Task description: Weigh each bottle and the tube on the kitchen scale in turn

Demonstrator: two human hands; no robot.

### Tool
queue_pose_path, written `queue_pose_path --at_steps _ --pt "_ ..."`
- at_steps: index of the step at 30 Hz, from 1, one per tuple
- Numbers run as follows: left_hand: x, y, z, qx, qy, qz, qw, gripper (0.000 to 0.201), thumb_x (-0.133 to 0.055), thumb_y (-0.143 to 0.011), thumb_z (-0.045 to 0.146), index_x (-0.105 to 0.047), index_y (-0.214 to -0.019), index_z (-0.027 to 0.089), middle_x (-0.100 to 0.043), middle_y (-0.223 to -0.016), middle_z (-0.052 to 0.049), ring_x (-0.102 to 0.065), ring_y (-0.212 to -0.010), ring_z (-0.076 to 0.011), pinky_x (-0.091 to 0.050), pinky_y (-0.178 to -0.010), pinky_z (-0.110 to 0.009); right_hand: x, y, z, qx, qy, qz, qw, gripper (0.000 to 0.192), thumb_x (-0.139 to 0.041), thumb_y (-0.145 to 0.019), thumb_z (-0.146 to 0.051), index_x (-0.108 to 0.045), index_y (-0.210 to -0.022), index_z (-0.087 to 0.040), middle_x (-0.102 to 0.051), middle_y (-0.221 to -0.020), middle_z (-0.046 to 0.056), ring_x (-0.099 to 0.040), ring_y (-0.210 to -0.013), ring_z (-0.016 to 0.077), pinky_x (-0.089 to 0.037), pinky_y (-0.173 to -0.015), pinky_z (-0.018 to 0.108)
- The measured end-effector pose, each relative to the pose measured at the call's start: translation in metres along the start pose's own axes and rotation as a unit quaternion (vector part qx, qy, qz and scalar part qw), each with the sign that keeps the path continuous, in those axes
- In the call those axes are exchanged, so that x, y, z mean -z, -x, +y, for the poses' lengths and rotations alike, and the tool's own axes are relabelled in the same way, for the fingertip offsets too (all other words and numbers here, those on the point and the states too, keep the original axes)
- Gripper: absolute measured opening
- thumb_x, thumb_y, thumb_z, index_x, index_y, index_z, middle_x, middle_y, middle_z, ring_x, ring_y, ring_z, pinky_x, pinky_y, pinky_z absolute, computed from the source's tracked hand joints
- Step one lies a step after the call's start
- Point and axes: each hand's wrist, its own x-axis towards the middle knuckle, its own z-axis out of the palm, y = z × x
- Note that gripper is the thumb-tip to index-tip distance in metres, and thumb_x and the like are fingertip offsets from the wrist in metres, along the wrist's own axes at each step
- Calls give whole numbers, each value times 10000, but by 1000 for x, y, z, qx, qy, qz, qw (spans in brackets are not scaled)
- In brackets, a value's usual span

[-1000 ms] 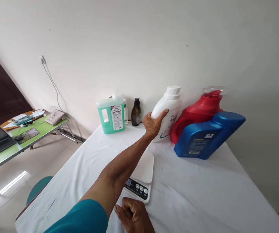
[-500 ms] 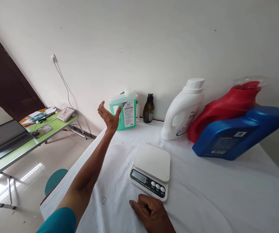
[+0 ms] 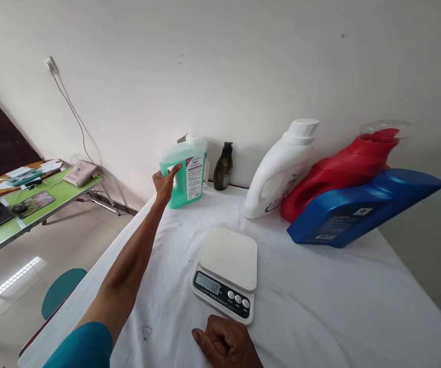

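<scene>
Left hand [image 3: 165,182], arm at full reach, grip wrapped around the handle side of the green jug [image 3: 184,174]: thumb over the top of the handle, fingers behind it, closed on the jug. The jug stands upright at the far left of the tabletop [image 3: 320,312], close to the wall, base apparently on the cloth; I cannot tell whether it has begun to lift. Right hand [image 3: 226,345] rests on the near edge of the tabletop, fingers curled loosely under, holding nothing, just in front of the kitchen scale [image 3: 226,268].

Progress, as a judgement: the jug is gripped but not yet moved; the scale platform is bare, display lit.

Count: one green jug; one small dark pump bottle [image 3: 223,167] just beside it; one white detergent bottle [image 3: 279,171]; one red detergent bottle [image 3: 339,168]; one blue bottle [image 3: 362,207] leaning in front of the red one. Five containers, one scale. Off to the left, a green side table [image 3: 24,214] with papers.
</scene>
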Motion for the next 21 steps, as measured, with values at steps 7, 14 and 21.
queue_pose_path --at_steps 7,14,21 --pt "18 32 30 6 -7 4 1000 512 -910 -593 403 -442 -554 200 -319 -487 101 -262 -453 -39 -222 -442 -220 5 -7 -7 2 -32 -29 999 516 -620 -913 -262 -197 -617 -247 -250 -555 -79 -264 -524 104 -245 -525 273" --pt "32 70 82 -2 21 -42 999 503 -885 -577 365 -411 -528 203 -281 -463 109 -243 -418 -29 -219 -409 -198 7 -10 -12 -3 -44 -10 999 540 -644 -901 -290 -189 -613 -245 -221 -556 -79 -236 -532 107 -231 -522 276" --pt "10 113 117 41 74 -81 993 592 -933 -555 471 -406 -538 202 -279 -470 102 -258 -418 -27 -235 -397 -186 6 -9 -12 -8 -36 -16 999 502 -611 -886 -276 -192 -612 -242 -221 -571 -78 -241 -543 104 -222 -528 275"
